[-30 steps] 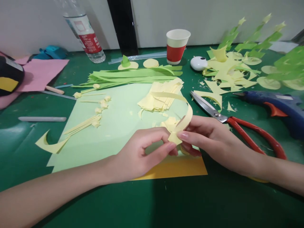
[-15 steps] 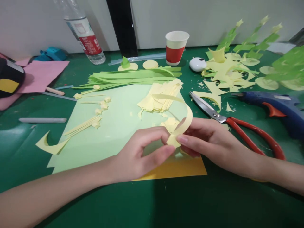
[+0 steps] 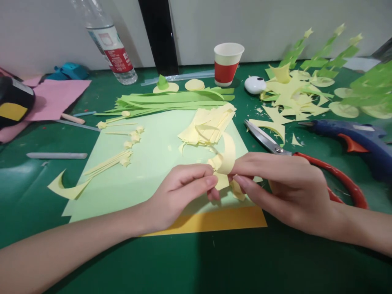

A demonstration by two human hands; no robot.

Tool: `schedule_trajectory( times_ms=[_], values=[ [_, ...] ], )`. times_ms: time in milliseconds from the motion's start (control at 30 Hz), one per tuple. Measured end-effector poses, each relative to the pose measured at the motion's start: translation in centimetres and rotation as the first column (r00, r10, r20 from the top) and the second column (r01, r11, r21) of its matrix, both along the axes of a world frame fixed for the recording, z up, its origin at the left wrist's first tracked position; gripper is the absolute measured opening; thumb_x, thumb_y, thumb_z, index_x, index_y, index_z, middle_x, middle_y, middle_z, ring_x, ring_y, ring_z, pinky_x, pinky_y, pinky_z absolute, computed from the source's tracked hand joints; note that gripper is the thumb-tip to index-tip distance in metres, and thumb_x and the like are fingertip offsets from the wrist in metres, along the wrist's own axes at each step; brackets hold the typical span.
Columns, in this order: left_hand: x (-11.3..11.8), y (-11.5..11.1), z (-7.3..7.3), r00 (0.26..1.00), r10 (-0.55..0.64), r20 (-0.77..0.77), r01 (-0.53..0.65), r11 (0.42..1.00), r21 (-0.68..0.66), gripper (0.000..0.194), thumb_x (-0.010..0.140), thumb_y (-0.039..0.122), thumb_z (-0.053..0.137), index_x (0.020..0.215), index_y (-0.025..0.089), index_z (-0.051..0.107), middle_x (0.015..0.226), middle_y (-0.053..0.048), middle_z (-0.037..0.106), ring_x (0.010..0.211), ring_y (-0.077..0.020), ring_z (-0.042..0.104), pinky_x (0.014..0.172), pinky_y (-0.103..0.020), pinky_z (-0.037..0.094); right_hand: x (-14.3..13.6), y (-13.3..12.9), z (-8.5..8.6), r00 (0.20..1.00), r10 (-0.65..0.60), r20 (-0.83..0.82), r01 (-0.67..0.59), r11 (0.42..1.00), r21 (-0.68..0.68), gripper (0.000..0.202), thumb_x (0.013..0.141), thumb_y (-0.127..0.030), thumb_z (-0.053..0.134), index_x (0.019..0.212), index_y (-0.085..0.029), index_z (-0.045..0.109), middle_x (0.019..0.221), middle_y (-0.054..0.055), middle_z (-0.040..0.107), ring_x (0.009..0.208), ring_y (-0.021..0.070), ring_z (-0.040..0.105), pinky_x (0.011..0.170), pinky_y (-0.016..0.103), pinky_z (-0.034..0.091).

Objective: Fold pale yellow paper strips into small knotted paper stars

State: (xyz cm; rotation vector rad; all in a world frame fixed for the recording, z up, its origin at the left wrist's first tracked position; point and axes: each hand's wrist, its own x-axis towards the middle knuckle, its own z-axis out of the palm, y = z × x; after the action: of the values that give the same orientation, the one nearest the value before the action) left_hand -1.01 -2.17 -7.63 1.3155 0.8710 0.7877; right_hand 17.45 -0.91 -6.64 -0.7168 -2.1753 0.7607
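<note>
Between my hands a curled strip of pale yellow paper (image 3: 228,157) bends upward in a loop above the light green sheets. Thumb and fingers of my left hand (image 3: 186,188) pinch its lower left part. My right hand (image 3: 278,183) is closed at the strip's right side, its thumb and fingertips close together against the paper. Just beyond lies a pile of cut yellow paper strips (image 3: 208,124). Small folded yellow paper stars on thin stems (image 3: 122,157) rest on the left of the light green sheet (image 3: 150,151).
Red-handled scissors (image 3: 275,148) and a blue glue gun (image 3: 346,132) lie right. Behind are green paper strips (image 3: 174,100), a paper cup (image 3: 227,65), a bottle (image 3: 116,53) and yellow scraps (image 3: 284,94). A grey pen-like stick (image 3: 56,155) lies left.
My right hand has turned over and shifted its hold along the yellow strip. The strip's loop now stands more upright, and my left fingers have drawn closer together.
</note>
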Motion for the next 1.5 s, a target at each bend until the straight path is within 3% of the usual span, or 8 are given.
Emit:
schedule_trajectory(
  times_ms=[267, 533, 767, 900, 1067, 1233, 1367, 1500],
  values=[
    [-0.1, 0.2, -0.2, 0.998, -0.026, 0.060, 0.031, 0.996, -0.085, 0.025, 0.080, 0.017, 0.050, 0.057, 0.016, 0.059, 0.055, 0.000, 0.052, 0.056, -0.0124, 0.051, 0.059, -0.024, 0.043, 0.1, 0.4, -0.6, 0.978, -0.078, 0.191, -0.013, 0.900, 0.436, 0.023, 0.083, -0.002, 0.047, 0.072, -0.018, 0.061, 0.064, 0.003, 0.066, 0.053, 0.0099, 0.055, 0.046, 0.023, 0.037],
    [-0.1, 0.3, -0.8, 0.998, -0.032, 0.052, 0.034, 0.998, -0.046, 0.031, 0.086, 0.025, 0.044, 0.059, 0.017, 0.055, 0.057, 0.001, 0.049, 0.058, -0.0122, 0.048, 0.063, -0.024, 0.043, 0.3, 0.2, -0.5, 0.972, -0.116, 0.202, 0.010, 0.889, 0.459, 0.023, 0.085, -0.009, 0.046, 0.068, -0.019, 0.058, 0.059, 0.001, 0.062, 0.050, 0.0099, 0.050, 0.046, 0.022, 0.037],
    [0.0, 0.1, -0.9, 0.987, 0.161, -0.029, -0.155, 0.976, 0.151, 0.017, 0.088, 0.022, 0.046, 0.076, 0.020, 0.058, 0.076, 0.000, 0.053, 0.077, -0.0145, 0.050, 0.073, -0.025, 0.041, -0.7, 0.2, 0.1, 0.975, -0.149, 0.165, 0.164, 0.983, -0.082, 0.017, 0.078, -0.014, 0.050, 0.062, -0.018, 0.053, 0.051, -0.002, 0.051, 0.043, 0.0076, 0.042, 0.038, 0.020, 0.031],
    [0.4, 0.1, 0.0, 0.974, 0.189, -0.122, -0.148, 0.947, 0.285, 0.014, 0.081, 0.015, 0.051, 0.070, 0.018, 0.060, 0.074, -0.001, 0.059, 0.071, -0.0146, 0.053, 0.068, -0.025, 0.043, -0.8, 0.4, 0.6, 0.970, -0.143, 0.195, 0.222, 0.843, -0.490, 0.012, 0.072, -0.022, 0.055, 0.061, -0.018, 0.058, 0.049, -0.002, 0.050, 0.043, 0.0082, 0.041, 0.038, 0.019, 0.033],
    [0.6, 0.1, 0.0, 0.969, 0.214, -0.126, -0.182, 0.957, 0.226, 0.007, 0.074, 0.015, 0.062, 0.067, 0.015, 0.063, 0.070, -0.001, 0.063, 0.068, -0.0134, 0.057, 0.065, -0.024, 0.045, -0.8, 0.4, 0.7, 0.976, -0.157, 0.151, 0.217, 0.763, -0.609, 0.010, 0.067, -0.023, 0.059, 0.058, -0.018, 0.060, 0.048, -0.002, 0.046, 0.042, 0.0075, 0.037, 0.035, 0.018, 0.031],
    [0.6, 0.2, -0.2, 0.976, 0.214, -0.047, -0.208, 0.972, 0.110, 0.008, 0.073, 0.010, 0.063, 0.067, 0.015, 0.064, 0.068, 0.002, 0.065, 0.064, -0.0091, 0.057, 0.062, -0.018, 0.047, -0.4, 0.4, 0.5, 0.977, -0.138, 0.164, 0.201, 0.857, -0.474, 0.013, 0.074, -0.023, 0.056, 0.063, -0.019, 0.062, 0.052, -0.002, 0.053, 0.044, 0.0082, 0.045, 0.037, 0.017, 0.037],
    [0.5, 0.4, -0.5, 0.970, 0.234, 0.062, -0.235, 0.972, 0.012, 0.012, 0.073, 0.009, 0.064, 0.064, 0.017, 0.065, 0.064, 0.005, 0.065, 0.060, -0.0062, 0.058, 0.060, -0.014, 0.047, -0.3, 0.5, 0.0, 0.978, -0.150, 0.146, 0.164, 0.982, -0.094, 0.009, 0.077, -0.018, 0.057, 0.071, -0.015, 0.063, 0.056, -0.001, 0.057, 0.045, 0.0072, 0.046, 0.040, 0.017, 0.038],
    [0.3, 0.5, -0.7, 0.968, 0.229, 0.105, -0.225, 0.973, -0.047, 0.011, 0.073, 0.008, 0.065, 0.068, 0.018, 0.067, 0.065, 0.005, 0.067, 0.062, -0.0070, 0.061, 0.061, -0.015, 0.049, -0.2, 0.4, -0.8, 0.957, -0.217, 0.191, 0.135, 0.919, 0.371, 0.013, 0.081, -0.020, 0.059, 0.080, -0.010, 0.066, 0.064, 0.002, 0.064, 0.045, 0.0075, 0.046, 0.038, 0.020, 0.033]
  ],
)
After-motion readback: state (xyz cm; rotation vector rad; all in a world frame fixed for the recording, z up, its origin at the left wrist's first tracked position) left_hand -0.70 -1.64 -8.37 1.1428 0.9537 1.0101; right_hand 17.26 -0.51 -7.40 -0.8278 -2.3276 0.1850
